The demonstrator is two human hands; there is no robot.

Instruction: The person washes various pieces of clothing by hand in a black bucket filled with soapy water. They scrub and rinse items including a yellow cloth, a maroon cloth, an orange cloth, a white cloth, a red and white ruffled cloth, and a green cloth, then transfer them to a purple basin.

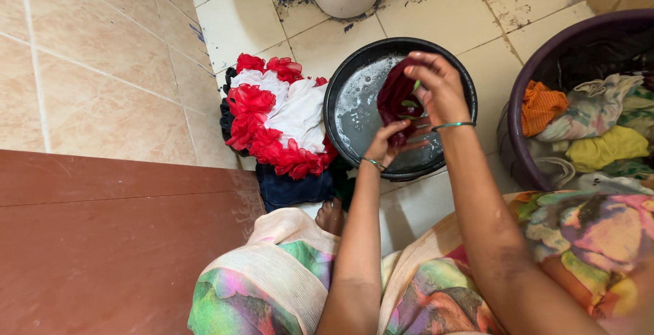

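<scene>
A dark maroon cloth point(397, 98) with green marks hangs over a black round basin point(345, 69) of soapy water. My right hand point(436, 84) grips the cloth's upper part from the right. My left hand point(385, 144) pinches its lower end from below. Both wrists wear thin green bangles. The cloth sits partly in the water, bunched between my two hands.
A heap of red-frilled white and dark clothes point(276, 117) lies left of the basin on the tiled floor. A purple tub point(526, 76) with several mixed garments stands at the right. A brown panel point(116, 246) fills the lower left. My foot point(332, 216) rests near the basin.
</scene>
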